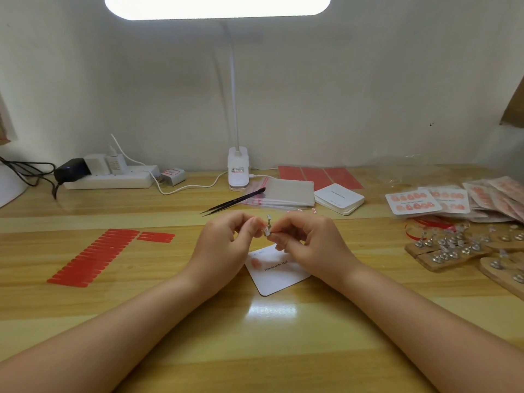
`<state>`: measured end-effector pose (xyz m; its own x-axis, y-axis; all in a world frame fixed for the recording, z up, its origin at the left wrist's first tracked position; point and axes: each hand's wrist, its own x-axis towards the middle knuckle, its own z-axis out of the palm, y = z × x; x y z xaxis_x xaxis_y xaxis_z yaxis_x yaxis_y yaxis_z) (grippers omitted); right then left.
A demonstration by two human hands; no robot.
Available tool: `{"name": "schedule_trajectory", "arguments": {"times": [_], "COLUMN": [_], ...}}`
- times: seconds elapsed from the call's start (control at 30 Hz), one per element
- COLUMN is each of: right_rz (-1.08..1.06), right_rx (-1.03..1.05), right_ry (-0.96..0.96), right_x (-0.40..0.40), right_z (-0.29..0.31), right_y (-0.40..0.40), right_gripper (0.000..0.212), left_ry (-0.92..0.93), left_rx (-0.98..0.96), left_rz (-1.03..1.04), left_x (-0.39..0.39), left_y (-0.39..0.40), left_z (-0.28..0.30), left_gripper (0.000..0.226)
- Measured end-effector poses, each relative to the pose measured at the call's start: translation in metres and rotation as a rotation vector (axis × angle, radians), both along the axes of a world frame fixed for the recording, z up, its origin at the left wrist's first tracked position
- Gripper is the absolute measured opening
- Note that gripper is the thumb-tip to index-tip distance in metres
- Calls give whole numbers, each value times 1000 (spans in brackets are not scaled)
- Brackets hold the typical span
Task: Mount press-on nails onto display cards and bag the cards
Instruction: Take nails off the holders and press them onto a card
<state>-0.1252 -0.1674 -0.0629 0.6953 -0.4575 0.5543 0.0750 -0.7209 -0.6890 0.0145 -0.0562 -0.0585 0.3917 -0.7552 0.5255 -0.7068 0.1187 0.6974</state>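
Observation:
A white display card (279, 275) printed "Handmade Nail" lies on the wooden table under my hands, with one pink nail (256, 263) stuck at its left end. Above it, my right hand (304, 239) pinches a small metal nail holder (268, 227). My left hand (226, 239) meets it there, fingertips pinching the pale press-on nail (256, 222) at the holder's left side. Both hands have curled fingers and hover over the card's far edge.
Red adhesive strips (96, 256) lie left. Black tweezers (232, 201), a stack of clear bags (283, 192) and blank cards (338, 198) sit behind. Finished cards (412, 201), bagged cards (499, 194) and wooden boards of metal holders (453, 251) fill the right. A clamp lamp (238, 171) and power strip (110, 180) stand at the back.

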Motion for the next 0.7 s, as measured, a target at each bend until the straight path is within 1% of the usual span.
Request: {"name": "schedule_trajectory", "arguments": {"times": [0.1, 0.17, 0.27, 0.37, 0.5, 0.6, 0.7], "right_rz": [1, -13, -46, -65, -47, -10, -3], "right_rx": [1, -1, 1, 7, 7, 13, 17], "right_ry": [-9, -19, -27, -38, -16, 3, -2], "right_x": [-1, -1, 0, 0, 0, 0, 1], "right_z": [0, -1, -3, -4, -5, -4, -3], "right_y": [0, 1, 1, 0, 0, -1, -2], "right_gripper": [4, 3, 1, 3, 1, 3, 8], "left_ry": [113, 151, 112, 19, -29, -7, 88], "left_rx": [19, 10, -22, -30, -38, -22, 2], "left_rz": [-27, -57, -92, -79, -43, -31, -53], "left_x": [-1, -1, -2, -1, -2, -3, -4], "left_y": [1, 3, 5, 5, 5, 4, 3], "left_z": [3, 5, 8, 7, 6, 6, 8], "left_gripper": [20, 18, 11, 14, 13, 18, 18]}}
